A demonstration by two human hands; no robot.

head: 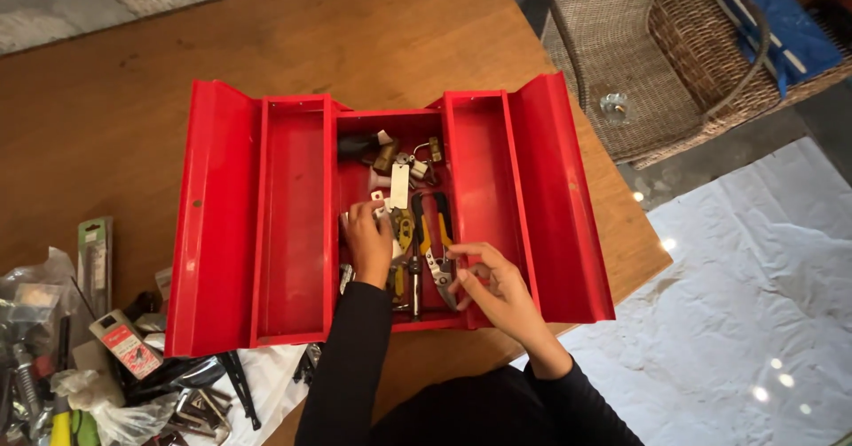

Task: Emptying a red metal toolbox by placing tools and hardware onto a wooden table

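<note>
Fingers of the left hand (368, 237) curl down into the middle well of the red toolbox (222, 224), their tips buried among small white and metal bits, so whether they pinch anything cannot be told. Just to the right of those fingertips lies a pair of yellow-handled pliers (404, 242), and beyond it, yellow-and-black shears (435, 246) with the jaw end pointing toward the person. The right hand (497, 286) hovers at the near right of the well, fingers loosely spread and bent, thumb and forefinger close to the metal end of the shears but apparently holding nothing. Beyond both sets of fingertips, at the far end of the well, sit brass fittings and a padlock (417, 157). Both cantilever trays are swung outward, which leaves the well open for both hands. Well to the left of the left hand, loose tools and plastic bags (80, 357) crowd the wooden table (373, 29)
</note>
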